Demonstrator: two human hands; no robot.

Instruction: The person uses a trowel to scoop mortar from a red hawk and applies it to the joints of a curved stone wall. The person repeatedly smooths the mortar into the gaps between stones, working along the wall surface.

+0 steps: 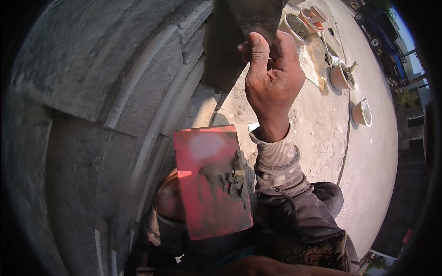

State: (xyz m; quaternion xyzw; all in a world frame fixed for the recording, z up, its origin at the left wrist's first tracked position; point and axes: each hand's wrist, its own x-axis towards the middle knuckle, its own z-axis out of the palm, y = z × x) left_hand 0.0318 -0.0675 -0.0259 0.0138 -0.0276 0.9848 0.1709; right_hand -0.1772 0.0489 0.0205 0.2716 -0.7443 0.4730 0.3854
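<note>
A red rectangular mortar board (202, 184), smeared with wet grey mortar (237, 179) along its right side, is held low in front of me. My left hand (171, 200) grips it from behind; most of its fingers are hidden by the board. Higher up, my right hand (276, 78) is closed, thumb raised, on the lower end of a dark flat tapering tool (255, 18). The top of that tool runs out of view, so its exact kind cannot be made out. Dusty cuffs cover both wrists.
A grey wall with stepped mouldings (152, 78) rises close on my left. Along the pale floor (317, 133) at right stand several buckets, among them a bucket with a tool handle (340, 76) and a smaller tub (362, 112). A vehicle (375, 34) is far off at upper right.
</note>
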